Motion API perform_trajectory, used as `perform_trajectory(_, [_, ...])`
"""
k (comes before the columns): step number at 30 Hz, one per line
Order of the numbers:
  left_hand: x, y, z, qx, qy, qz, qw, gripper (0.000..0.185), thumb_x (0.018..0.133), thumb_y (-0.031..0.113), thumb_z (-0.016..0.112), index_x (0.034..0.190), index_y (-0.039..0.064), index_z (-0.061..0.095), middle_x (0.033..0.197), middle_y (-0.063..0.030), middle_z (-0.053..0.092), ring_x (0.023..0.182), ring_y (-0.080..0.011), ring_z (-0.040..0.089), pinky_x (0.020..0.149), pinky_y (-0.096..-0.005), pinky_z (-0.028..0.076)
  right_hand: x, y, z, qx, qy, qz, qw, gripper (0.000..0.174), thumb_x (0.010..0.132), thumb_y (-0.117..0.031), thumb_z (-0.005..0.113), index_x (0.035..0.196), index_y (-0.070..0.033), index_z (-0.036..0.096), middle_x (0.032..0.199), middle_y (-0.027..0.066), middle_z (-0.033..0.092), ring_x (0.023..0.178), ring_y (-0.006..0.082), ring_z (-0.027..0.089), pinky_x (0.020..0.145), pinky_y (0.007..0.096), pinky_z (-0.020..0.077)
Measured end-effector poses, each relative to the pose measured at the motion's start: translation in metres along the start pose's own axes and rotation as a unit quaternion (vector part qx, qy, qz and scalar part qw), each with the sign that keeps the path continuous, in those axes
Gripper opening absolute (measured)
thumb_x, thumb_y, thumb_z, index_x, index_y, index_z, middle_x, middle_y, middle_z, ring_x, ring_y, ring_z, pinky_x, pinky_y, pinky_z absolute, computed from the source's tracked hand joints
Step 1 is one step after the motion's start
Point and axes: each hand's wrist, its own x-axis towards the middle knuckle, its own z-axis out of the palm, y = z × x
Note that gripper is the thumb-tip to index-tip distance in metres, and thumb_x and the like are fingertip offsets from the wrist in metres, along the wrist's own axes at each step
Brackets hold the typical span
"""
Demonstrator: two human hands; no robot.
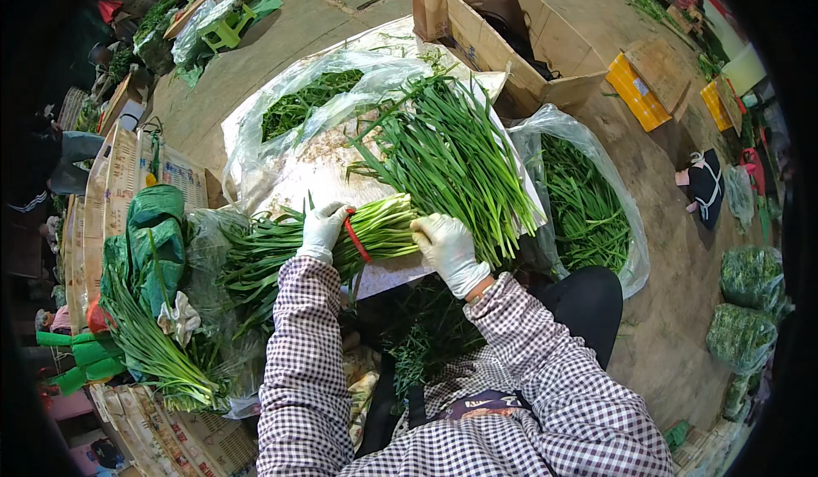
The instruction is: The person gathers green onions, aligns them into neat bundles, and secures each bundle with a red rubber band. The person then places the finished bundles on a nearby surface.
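Note:
A bunch of garlic chives (388, 220) lies sideways in front of me, its pale stems to the right and green leaves to the left. A red band (356, 237) circles its stems. My left hand (321, 226), in a thin white glove, grips the bunch just left of the band. At the stem ends, my gloved right hand (450, 250) has its fingers curled in and pinching the tips; the fingertips are partly hidden. Beyond it, a large loose pile of chives (450, 151) rests on a white sheet-covered surface (358, 177).
Clear plastic bags of greens lie behind (307, 109) and at right (585, 215). An open cardboard box (562, 36) stands at the back right. To my left are more chives (156, 349), a green woven sack (153, 234) and crates (108, 183). Another person's leg (77, 157) shows far left.

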Motion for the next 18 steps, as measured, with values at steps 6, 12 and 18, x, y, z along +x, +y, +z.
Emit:
perform_trajectory(6, [0.001, 0.000, 0.002, 0.003, 0.012, 0.003, 1.000, 0.026, 0.094, 0.022, 0.076, 0.109, 0.002, 0.080, 0.094, -0.0080, 0.080, 0.085, -0.0138, 0.071, 0.082, -0.0278, 0.055, -0.005, -0.015, 0.015, -0.073, -0.041, -0.052, 0.995, 0.016, 0.081, -0.023, 0.078, 0.091, -0.014, 0.069, 0.087, 0.0048, 0.063, 0.085, 0.0272, 0.063, 0.074, 0.0411, 0.0487])
perform_trajectory(12, [0.002, -0.001, 0.001, 0.007, 0.012, 0.002, 1.000, 0.023, 0.095, 0.019, 0.076, 0.107, -0.001, 0.079, 0.094, -0.0040, 0.078, 0.085, -0.0122, 0.068, 0.082, -0.0267, 0.054, 0.007, -0.012, 0.020, -0.173, -0.047, -0.112, 0.977, 0.013, 0.085, -0.023, 0.073, 0.086, -0.014, 0.064, 0.080, 0.0055, 0.059, 0.079, 0.0263, 0.061, 0.070, 0.0399, 0.0475])
perform_trajectory(18, [-0.009, -0.001, 0.003, 0.006, 0.021, 0.066, 0.998, 0.021, 0.094, 0.021, 0.075, 0.105, 0.004, 0.081, 0.090, -0.0079, 0.079, 0.083, -0.0132, 0.069, 0.081, -0.0283, 0.054, 0.006, -0.001, 0.015, -0.203, -0.032, -0.167, 0.964, 0.006, 0.088, -0.018, 0.061, 0.087, -0.011, 0.062, 0.078, 0.0060, 0.054, 0.074, 0.0241, 0.057, 0.066, 0.0386, 0.0441])
